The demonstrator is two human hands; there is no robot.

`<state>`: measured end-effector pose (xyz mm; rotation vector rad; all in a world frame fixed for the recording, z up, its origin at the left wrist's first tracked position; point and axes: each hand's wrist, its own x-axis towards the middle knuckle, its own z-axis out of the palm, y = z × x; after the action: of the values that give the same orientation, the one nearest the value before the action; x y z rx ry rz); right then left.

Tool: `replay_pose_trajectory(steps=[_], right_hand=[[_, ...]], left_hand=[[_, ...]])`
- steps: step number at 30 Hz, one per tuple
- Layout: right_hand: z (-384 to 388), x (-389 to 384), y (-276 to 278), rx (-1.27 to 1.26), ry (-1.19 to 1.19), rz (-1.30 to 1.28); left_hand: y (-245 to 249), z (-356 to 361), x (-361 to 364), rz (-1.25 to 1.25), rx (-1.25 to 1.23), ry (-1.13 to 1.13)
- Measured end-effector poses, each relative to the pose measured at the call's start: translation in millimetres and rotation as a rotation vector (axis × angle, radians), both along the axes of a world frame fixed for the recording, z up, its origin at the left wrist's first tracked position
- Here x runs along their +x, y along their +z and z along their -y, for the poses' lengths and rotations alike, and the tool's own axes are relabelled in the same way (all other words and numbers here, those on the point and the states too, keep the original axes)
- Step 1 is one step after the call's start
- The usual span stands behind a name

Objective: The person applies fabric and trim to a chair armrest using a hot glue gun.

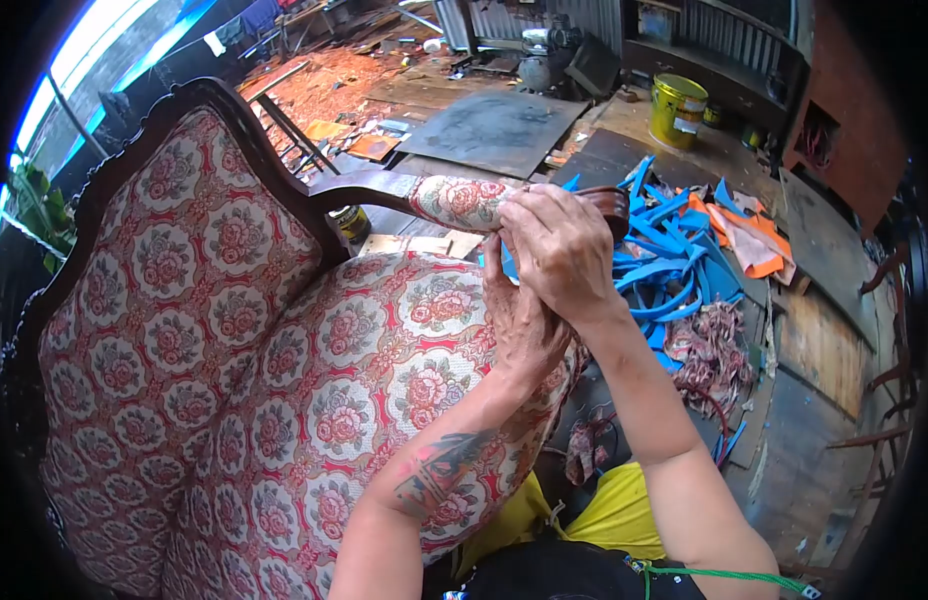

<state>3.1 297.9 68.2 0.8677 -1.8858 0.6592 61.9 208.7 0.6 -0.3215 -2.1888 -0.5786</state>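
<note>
A chair or sofa with a dark carved wooden frame (pixel 216 92) and a floral-patterned fabric seat (pixel 354 400) fills the left and middle of the view. Its wooden armrest carries a floral pad (pixel 459 200). My right hand (pixel 559 245) lies over the front end of the pad, its fingers bent together at the fabric edge. Below it, my left hand (pixel 524 320) reaches up against the armrest's near side, fingers closed and partly covered by my right hand. Whatever is between the fingers is too small to make out.
Blue foam strips (pixel 674 240), orange scraps (pixel 754 240) and shredded cloth (pixel 712 350) lie on the floor at right. A yellow bucket (pixel 676 110), a dark board (pixel 491 130) and a machine (pixel 544 60) are farther back.
</note>
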Motion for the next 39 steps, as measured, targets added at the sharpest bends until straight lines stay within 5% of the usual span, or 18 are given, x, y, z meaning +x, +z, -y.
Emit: replay_pose_trajectory(steps=[8, 19, 31, 39], right_hand=[[1.1, -7.3, -8.7, -0.016, 0.023, -0.016], [-2.9, -5.8, -10.2, 0.037, 0.035, 0.034], [-6.5, -5.6, 5.9, 0.113, 0.033, -0.002], [-4.6, -4.6, 4.9, 0.124, -0.034, -0.047]], left_hand=[[1.3, -11.0, -3.0, -0.017, 0.112, 0.01], [-2.2, -4.3, 1.8, 0.159, -0.125, 0.097], [1.1, 2.5, 13.7, 0.146, 0.288, -0.08], [20.4, 22.0, 28.1, 0.311, 0.238, -0.172]])
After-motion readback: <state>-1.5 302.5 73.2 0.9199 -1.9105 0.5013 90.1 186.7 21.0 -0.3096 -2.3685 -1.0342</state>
